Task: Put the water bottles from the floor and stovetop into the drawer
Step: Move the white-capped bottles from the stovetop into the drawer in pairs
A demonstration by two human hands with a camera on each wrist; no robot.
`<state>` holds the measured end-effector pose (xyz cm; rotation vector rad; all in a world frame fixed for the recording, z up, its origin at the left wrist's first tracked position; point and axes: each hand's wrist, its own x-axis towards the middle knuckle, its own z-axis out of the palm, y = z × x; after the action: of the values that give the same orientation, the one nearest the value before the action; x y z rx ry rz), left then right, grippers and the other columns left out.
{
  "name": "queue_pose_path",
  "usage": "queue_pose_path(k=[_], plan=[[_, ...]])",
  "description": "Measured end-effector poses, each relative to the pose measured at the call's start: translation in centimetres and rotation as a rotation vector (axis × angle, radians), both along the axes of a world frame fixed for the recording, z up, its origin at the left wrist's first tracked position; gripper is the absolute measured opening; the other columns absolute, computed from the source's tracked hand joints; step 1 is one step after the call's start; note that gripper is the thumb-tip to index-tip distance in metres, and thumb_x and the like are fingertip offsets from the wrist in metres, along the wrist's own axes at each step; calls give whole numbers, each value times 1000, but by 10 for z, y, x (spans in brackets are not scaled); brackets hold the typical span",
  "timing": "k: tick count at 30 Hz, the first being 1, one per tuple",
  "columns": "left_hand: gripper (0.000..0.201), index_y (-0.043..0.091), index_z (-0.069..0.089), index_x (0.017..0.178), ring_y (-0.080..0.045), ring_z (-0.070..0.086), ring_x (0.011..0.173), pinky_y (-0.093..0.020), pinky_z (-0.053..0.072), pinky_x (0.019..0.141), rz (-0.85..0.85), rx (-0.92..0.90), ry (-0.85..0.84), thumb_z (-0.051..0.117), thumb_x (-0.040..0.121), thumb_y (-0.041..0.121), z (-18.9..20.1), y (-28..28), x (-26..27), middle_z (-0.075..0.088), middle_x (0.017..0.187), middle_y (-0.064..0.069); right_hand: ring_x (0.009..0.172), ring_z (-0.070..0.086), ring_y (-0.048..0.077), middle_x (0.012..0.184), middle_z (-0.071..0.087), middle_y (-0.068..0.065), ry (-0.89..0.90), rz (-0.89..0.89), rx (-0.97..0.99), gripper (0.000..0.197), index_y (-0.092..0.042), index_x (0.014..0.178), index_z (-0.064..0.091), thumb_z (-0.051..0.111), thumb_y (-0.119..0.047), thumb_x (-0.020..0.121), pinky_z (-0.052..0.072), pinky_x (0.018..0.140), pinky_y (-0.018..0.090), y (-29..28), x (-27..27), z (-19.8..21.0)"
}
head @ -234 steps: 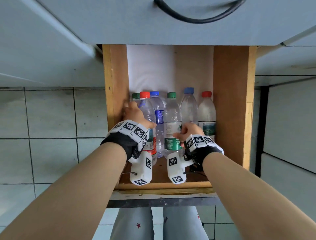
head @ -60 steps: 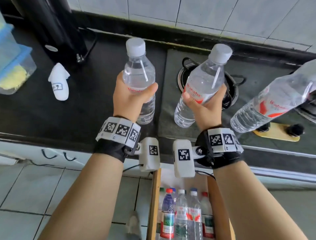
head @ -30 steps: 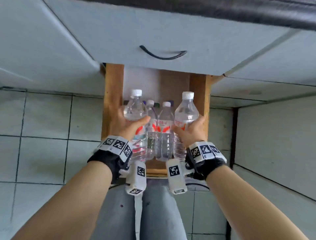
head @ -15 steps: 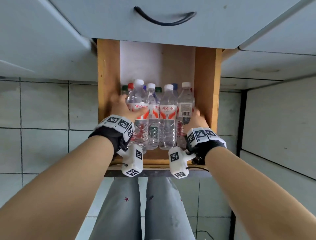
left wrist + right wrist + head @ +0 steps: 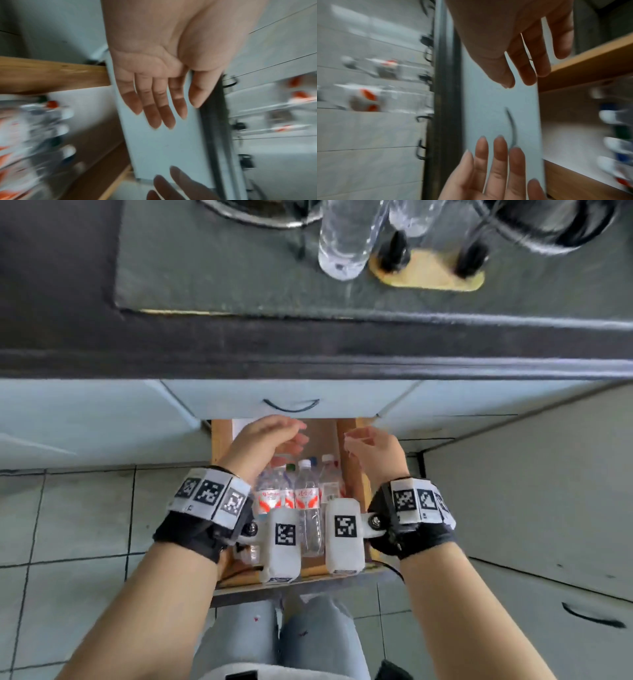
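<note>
The water bottles in the drawer stand upright in rows on its wooden floor, filling the middle and back; most carry white caps and red-and-white labels, and some caps behind them are green, red or blue. The drawer is pulled out below the counter edge, its wooden side walls showing on both sides of the bottles. From the wrist views the bottles are too blurred for me to count.

On the stovetop, near the counter's front edge, I see one clear bottle standing just beside a yellow plate that carries two black knobs. A second bottle shows behind it, cut off by the top of the frame. The wrist views show red-labelled bottles up there, but blurred.

My left hand hangs above the back of the drawer with its fingers straight and close together, the grip spread and holding nothing. My right hand hangs beside it above the drawer's right wall, fingers loosely extended, the grip likewise spread and empty. Neither hand touches a bottle.

Just above the hands sits a closed pale drawer front with a dark curved handle. Below is a tiled floor, and the person's jeans-clad legs stand at the drawer's front edge.
</note>
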<state>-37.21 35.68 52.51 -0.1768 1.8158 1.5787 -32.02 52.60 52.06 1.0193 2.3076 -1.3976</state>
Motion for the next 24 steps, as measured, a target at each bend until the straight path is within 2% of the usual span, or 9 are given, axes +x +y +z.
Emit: queue_pose_path(k=[3,6,9,11,14,16,19,21,24], plan=[[16,26,67,81,-6,66,71,-22,45,65,-6,128,135,53,88,22,63,8,-22,73,71,12,86,66,24,88,71,8,170,-139,14,14,-28,72,61,56,-18,81,51,80,37,11,-15,57],[15,27,63,85,-1,66,70,-22,47,67,127,195,283,54,87,16,114,19,-48,72,72,13,81,63,23,78,67,2,343,-228,-1,17,-30,70,59,58,-16,79,50,79,40,25,-34,103],[26,25,56,103,-6,61,87,-25,46,77,258,234,395,62,81,12,142,37,-76,65,97,7,82,59,20,77,61,-5,463,-255,0,15,-25,86,58,60,-21,72,52,87,49,39,-62,129],[53,23,45,123,-10,54,108,-27,44,89,262,218,449,68,76,13,153,58,-96,56,121,0,85,57,20,90,58,1,528,-290,-23,36,-21,101,54,61,-26,66,51,90,50,56,-90,140],[83,20,31,137,-13,44,126,-33,38,107,261,224,526,76,68,12,162,88,-125,42,141,-4,94,51,18,113,47,7,618,-338,-52,64,-14,127,41,72,-19,71,49,90,38,86,-136,152],[88,23,29,138,-14,46,127,-31,40,105,252,235,545,77,65,11,163,106,-142,43,141,-3,113,46,18,133,39,9,638,-330,-76,79,-12,138,29,73,-15,72,41,96,29,105,-165,158],[83,31,36,127,-14,48,125,-13,46,84,269,209,549,81,60,12,156,125,-158,46,138,-2,139,28,22,153,22,11,654,-240,-117,94,-12,144,16,74,-11,70,29,114,38,120,-199,162],[85,29,39,126,-14,49,124,-11,45,81,299,190,573,84,54,14,152,131,-164,48,136,-2,139,30,24,153,25,14,642,-140,-150,98,-9,144,13,75,-6,69,31,114,40,122,-217,162],[80,31,39,120,-11,50,121,-13,41,87,297,184,610,82,58,8,149,131,-165,50,133,-1,119,52,23,135,48,15,643,-61,-111,86,-5,137,28,77,-7,66,48,99,35,122,-232,157]])
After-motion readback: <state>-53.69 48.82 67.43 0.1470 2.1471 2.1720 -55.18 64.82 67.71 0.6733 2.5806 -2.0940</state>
